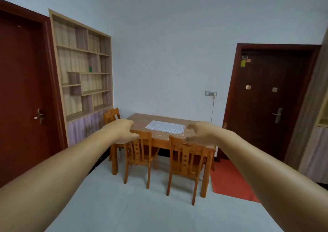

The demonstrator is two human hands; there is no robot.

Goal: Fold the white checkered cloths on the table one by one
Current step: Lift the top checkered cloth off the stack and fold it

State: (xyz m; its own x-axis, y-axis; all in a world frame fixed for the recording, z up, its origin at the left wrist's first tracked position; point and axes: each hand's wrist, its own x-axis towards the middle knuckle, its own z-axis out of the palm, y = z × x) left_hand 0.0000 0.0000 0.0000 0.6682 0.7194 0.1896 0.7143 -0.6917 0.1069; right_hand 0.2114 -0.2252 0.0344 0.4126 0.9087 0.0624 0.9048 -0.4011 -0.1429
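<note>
Left hand (122, 132) and right hand (200, 134) hang in the air short of the table (140, 119), fingers loosely curled, holding nothing. On the table's middle lies the white checkered cloth (166, 126), flat, with a fine grey grid. Whether several are stacked cannot be told. Its edges run parallel to the table's; the longer side is unclear.

Both arms stretch forward in the air, the left hand (122, 131) and right hand (200, 134) holding nothing, fingers loosely curled. Beyond them, a white checkered cloth (166, 126) lies flat on the wooden surface (142, 120). A left chair (138, 148) and a right chair (185, 158) stand at its near edge.
</note>
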